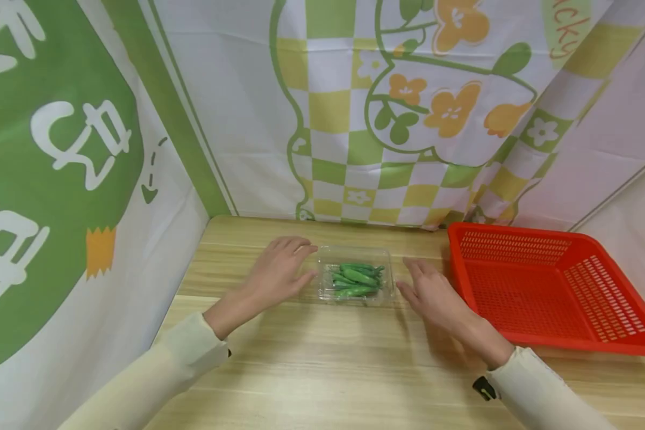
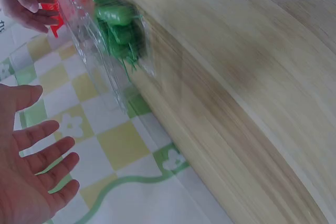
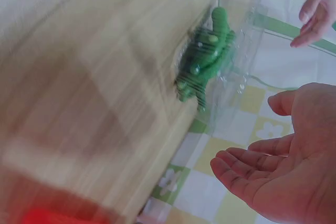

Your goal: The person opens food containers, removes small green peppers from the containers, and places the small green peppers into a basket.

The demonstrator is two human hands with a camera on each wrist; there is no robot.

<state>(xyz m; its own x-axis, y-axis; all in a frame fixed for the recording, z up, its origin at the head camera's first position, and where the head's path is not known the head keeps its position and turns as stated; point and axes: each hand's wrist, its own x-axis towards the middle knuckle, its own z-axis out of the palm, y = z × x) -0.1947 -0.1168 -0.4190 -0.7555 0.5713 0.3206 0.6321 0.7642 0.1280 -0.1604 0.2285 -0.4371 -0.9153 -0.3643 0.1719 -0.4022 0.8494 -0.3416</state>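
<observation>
A clear plastic box (image 1: pixel 326 292) stands on the wooden table, with several green chili peppers (image 1: pixel 357 278) lying in it. Just left of the box hovers my left hand (image 1: pixel 280 272), its fingers spread and relaxed, holding nothing. On the other side, my right hand (image 1: pixel 432 292) is close to the box's right wall, also with loose fingers and nothing in its grasp. Both wrist views show a gap between each palm and the box. The peppers (image 2: pixel 116 24) sit low inside the see-through walls, and their stems show in the right wrist view.
A red plastic basket (image 1: pixel 527 286) with slotted walls stands at the table's right, beside my right forearm. The pale wooden table (image 1: pixel 301 364) meets a patterned curtain (image 1: pixel 328 113) at its back edge. Another printed cloth (image 1: pixel 156 239) hangs along the left.
</observation>
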